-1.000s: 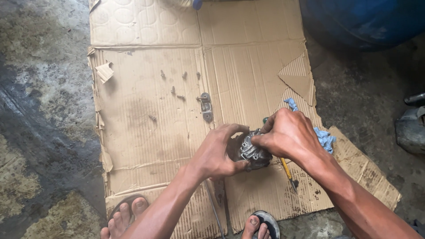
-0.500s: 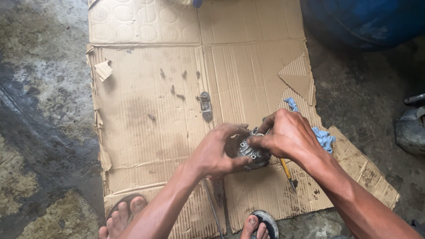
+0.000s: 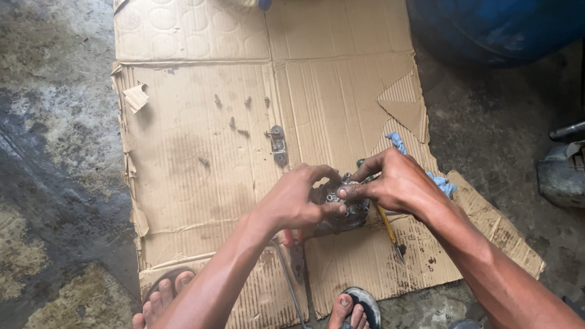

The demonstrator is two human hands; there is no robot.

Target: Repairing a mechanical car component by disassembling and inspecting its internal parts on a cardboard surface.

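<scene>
A small grey metal engine part [image 3: 342, 207] rests on a flattened cardboard sheet [image 3: 201, 152]. My left hand [image 3: 298, 201] grips its left side, thumb across the front. From the right, my right hand [image 3: 396, 183] reaches in with fingertips pinched on the part's top. A yellow-handled screwdriver [image 3: 388, 228] lies under my right wrist. A red-handled tool [image 3: 291, 244] sticks out below my left hand.
Several loose screws [image 3: 234, 119] and a small metal bracket [image 3: 278, 143] lie on the cardboard above my hands. A blue rag [image 3: 442, 183] is behind my right hand. A blue drum [image 3: 499, 27] stands top right, dark metal parts [image 3: 560, 170] at the right edge. My feet [image 3: 167, 292] are at the bottom.
Both hands stay on the metal part; my right fingers have shifted slightly on its top. The part has barely moved.
</scene>
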